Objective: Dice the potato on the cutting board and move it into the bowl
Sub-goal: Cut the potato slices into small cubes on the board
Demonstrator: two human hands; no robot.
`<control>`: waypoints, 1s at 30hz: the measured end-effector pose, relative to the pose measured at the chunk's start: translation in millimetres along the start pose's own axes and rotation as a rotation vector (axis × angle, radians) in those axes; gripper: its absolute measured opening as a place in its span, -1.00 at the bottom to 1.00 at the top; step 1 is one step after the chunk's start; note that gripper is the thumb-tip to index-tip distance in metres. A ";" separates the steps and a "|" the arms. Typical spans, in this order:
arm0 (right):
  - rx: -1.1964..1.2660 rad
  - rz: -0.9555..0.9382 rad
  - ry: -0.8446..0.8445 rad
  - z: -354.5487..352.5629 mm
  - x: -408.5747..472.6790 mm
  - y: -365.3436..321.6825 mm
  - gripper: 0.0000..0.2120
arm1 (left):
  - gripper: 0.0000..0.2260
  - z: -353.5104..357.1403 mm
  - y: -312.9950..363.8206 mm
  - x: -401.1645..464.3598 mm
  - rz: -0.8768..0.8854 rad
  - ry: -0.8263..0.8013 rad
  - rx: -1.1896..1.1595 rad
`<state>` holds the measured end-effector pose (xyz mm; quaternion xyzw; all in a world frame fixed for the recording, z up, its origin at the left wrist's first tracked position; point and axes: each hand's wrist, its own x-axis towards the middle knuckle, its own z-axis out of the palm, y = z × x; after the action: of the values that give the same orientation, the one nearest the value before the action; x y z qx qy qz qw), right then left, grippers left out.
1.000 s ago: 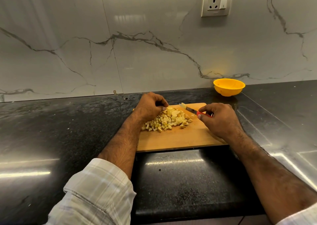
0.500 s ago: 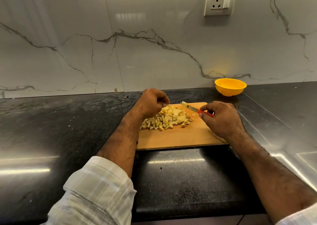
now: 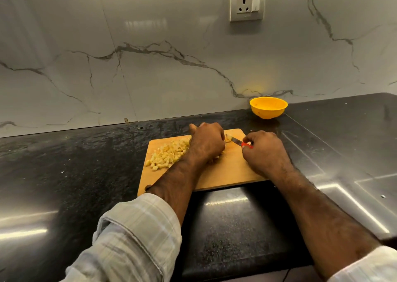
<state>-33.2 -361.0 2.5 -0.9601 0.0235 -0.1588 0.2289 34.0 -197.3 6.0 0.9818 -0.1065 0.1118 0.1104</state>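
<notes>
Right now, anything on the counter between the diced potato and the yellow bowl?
Nothing visible. The diced potato lies on the cutting board; the bowl stands beyond the board's far right corner, with only bare black counter between. The hands, left and right gripping the knife, are over the board.

Pale diced potato (image 3: pixel 169 154) heaped on wooden cutting board (image 3: pixel 232 170); yellow bowl (image 3: pixel 268 107) well apart, upright.
</notes>
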 end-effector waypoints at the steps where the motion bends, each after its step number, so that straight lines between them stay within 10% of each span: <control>1: -0.021 0.010 -0.049 -0.8 0.8 -1.5 -0.63 | -0.95 0.7 -2.2 1.9 -0.013 -0.010 0.006; 30: -0.089 -0.081 -0.185 0.5 -7.9 -25.5 -0.61 | -0.90 0.2 -8.1 8.2 -0.094 -0.065 -0.037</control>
<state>-41.2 -337.1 11.2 -0.9801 -0.0295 -0.0773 0.1807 43.7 -191.2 6.3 0.9867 -0.0656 0.0726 0.1301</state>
